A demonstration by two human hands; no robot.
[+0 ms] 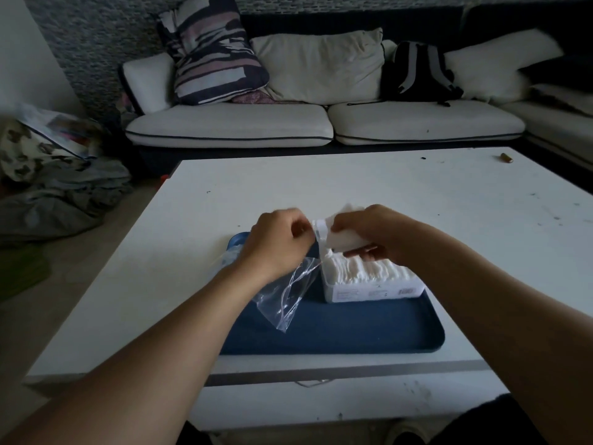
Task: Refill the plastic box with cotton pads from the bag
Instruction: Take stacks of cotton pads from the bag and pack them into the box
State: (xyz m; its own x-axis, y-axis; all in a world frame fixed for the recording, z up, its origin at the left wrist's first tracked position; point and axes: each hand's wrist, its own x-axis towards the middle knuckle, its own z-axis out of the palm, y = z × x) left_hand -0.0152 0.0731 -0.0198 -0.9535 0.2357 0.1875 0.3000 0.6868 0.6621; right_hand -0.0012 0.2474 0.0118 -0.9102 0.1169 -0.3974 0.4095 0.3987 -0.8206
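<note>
Pads [346, 234] over box [372, 285], its long axis nine-to-three.
My right hand [382, 234] grips them directly above; left hand [277, 240] pinches bag [288, 293] at nine o'clock.

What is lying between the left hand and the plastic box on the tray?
In the head view, only the clear plastic bag, hanging from the left hand, lies before the plastic box on the blue tray.

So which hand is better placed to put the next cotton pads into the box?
Right. The right hand already grips a stack of cotton pads directly above the plastic box; the left hand holds the bag.
</note>
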